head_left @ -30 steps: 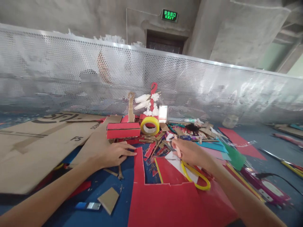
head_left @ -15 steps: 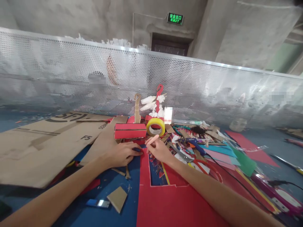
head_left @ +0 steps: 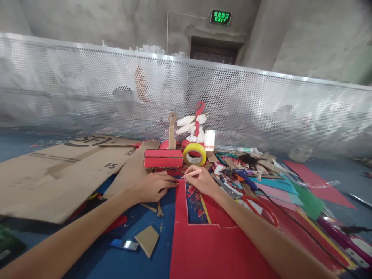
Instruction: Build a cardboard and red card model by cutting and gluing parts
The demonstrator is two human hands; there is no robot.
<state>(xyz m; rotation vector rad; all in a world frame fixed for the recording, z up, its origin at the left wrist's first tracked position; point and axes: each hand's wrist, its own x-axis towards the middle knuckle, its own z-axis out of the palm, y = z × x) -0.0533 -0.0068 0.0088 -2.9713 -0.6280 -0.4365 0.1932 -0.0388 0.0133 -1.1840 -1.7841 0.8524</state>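
A red sheet (head_left: 215, 252) of paper or card lies in front of me, with a rectangular opening cut through it. My right hand (head_left: 202, 181) pinches a slim, pale, pen-like stick (head_left: 194, 174) above the far end of the sheet's left strip. Its tip is too small to make out. My left hand (head_left: 155, 188) rests palm down, fingers stretched out, with the fingertips at that strip's far left edge. Just beyond the hands are a red-covered cardboard box (head_left: 163, 159) and a roll of yellow tape (head_left: 186, 155).
Flat brown cardboard (head_left: 66, 170) covers the left side. On the right lie scissors (head_left: 260, 211), a blue glue gun (head_left: 245, 181) with its cord, coloured paper and scraps. A blue cutter blade piece (head_left: 124, 245) and a cardboard scrap (head_left: 147, 241) lie nearer. A perforated metal screen (head_left: 87, 89) stands behind.
The pen-like stick has swung from pointing up and right to a flatter slant, and my right hand has turned with it. My left hand stays by the strip. The view has shifted slightly.
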